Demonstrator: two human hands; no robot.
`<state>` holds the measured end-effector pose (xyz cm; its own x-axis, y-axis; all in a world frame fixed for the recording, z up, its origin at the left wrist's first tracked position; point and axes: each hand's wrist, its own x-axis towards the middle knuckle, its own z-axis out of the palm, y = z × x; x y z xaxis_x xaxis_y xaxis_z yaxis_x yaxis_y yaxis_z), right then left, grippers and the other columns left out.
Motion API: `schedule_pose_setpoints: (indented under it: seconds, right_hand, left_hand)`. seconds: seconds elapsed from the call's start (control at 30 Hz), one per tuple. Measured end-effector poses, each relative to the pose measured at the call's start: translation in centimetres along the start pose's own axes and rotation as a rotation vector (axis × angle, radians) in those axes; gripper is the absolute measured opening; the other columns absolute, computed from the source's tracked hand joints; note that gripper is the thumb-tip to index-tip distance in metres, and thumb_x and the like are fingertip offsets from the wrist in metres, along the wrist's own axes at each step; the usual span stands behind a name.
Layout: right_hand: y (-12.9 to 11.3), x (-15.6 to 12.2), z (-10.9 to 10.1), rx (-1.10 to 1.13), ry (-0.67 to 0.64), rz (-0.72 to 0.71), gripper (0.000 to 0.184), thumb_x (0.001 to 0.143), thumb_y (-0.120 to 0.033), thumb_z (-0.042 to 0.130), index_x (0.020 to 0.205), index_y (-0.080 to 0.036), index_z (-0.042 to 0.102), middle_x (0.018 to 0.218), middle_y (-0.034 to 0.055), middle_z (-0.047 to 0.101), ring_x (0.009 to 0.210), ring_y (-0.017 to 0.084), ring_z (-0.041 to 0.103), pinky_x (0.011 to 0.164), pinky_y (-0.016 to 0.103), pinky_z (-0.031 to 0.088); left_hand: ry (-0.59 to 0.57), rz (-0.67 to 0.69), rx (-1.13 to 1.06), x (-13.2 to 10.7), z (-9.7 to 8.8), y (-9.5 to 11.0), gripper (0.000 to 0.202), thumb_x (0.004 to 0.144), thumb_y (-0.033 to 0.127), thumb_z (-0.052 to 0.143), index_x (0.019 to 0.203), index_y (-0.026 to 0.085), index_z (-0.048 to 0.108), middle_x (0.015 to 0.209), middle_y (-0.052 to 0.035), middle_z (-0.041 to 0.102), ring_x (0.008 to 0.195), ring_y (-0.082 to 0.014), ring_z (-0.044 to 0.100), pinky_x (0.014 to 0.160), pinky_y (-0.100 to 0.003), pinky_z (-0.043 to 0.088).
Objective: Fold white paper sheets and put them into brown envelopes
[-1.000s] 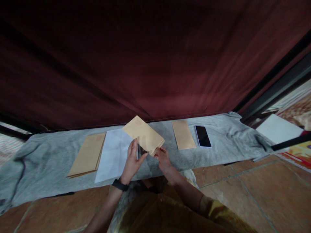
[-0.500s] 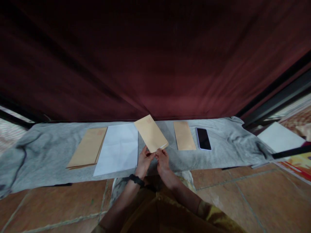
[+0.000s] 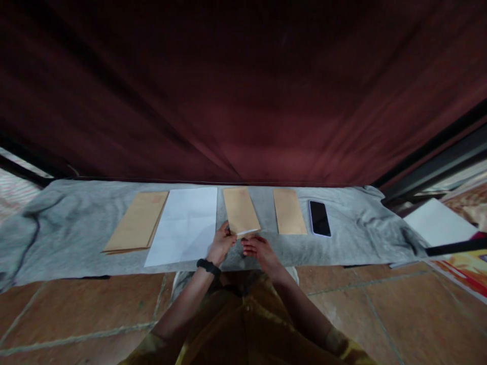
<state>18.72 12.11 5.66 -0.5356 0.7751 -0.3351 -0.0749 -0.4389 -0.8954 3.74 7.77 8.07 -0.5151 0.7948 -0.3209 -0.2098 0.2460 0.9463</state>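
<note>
A tan paper envelope [image 3: 241, 210] lies in front of me, its near end gaping a little with a strip of white paper [image 3: 247, 231] showing inside. My left hand [image 3: 223, 242] pinches the envelope's lower left corner. Close to its lower right corner is my right hand [image 3: 258, 249], palm partly turned up and fingers loosely apart, with nothing in them. Left of the envelope lies a large white sheet of paper [image 3: 182, 225]. A second tan envelope [image 3: 289, 212] rests flat to the right.
A stack of tan envelopes [image 3: 135, 223] is at the left on the grey cloth [image 3: 353, 218]. A phone [image 3: 320, 218] lies on the right. Dark red fabric [image 3: 243, 101] hangs behind the covered surface. White paper [image 3: 439, 220] and a colourful printed sheet [image 3: 466, 268] are at far right.
The envelope has turned more upright and come down towards the cloth. My right hand has let go of its near edge and drawn slightly right; the left still holds a corner.
</note>
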Motion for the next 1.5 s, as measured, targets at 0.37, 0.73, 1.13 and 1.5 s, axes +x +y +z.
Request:
schedule_pose_setpoints:
  seconds: [0.37, 0.73, 1.13, 1.5]
  right_hand:
    - [-2.0, 1.8, -3.5, -1.066, 0.085, -0.736, 0.031, 0.096, -0.019, 0.051, 0.124, -0.023, 0.064, 0.125, 0.0096, 0.065, 0.121, 0.024, 0.057, 0.105, 0.042, 0.044]
    - [-1.9, 3.5, -4.1, -1.413, -0.057, -0.829, 0.026, 0.099, -0.024, 0.056, 0.124, -0.025, 0.065, 0.13, 0.0073, 0.065, 0.117, 0.024, 0.059, 0.1, 0.041, 0.045]
    - [-1.9, 3.5, -4.1, -1.448, -0.072, -0.805, 0.022, 0.1, -0.025, 0.056, 0.119, -0.025, 0.067, 0.128, 0.006, 0.066, 0.114, 0.025, 0.06, 0.098, 0.043, 0.044]
    - [-1.8, 3.1, -4.6, -1.332, -0.126, -0.83, 0.026, 0.099, -0.03, 0.055, 0.122, -0.024, 0.066, 0.131, 0.008, 0.065, 0.12, 0.025, 0.058, 0.104, 0.045, 0.044]
  left_hand:
    - [-0.078, -0.017, 0.211, 0.4, -1.2, 0.4, 0.062, 0.06, 0.014, 0.062, 0.122, 0.013, 0.061, 0.055, 0.0082, 0.055, 0.045, -0.0096, 0.045, 0.045, -0.02, 0.034]
    - [0.266, 0.223, 0.859, -2.9, 0.1, -0.4, 0.06, 0.086, 0.018, 0.056, 0.145, 0.019, 0.045, 0.108, -0.0081, 0.067, 0.082, -0.0196, 0.068, 0.072, -0.029, 0.051]
    - [0.176, 0.745, 1.197, -3.5, -0.6, -3.3, 0.033, 0.097, 0.019, 0.046, 0.126, 0.018, 0.062, 0.136, -0.0114, 0.059, 0.125, -0.0278, 0.053, 0.103, -0.044, 0.048]
    - [0.118, 0.698, 1.336, -3.2, -0.7, -3.7, 0.038, 0.096, 0.013, 0.044, 0.129, 0.019, 0.061, 0.137, -0.0104, 0.061, 0.129, -0.0248, 0.053, 0.109, -0.041, 0.046]
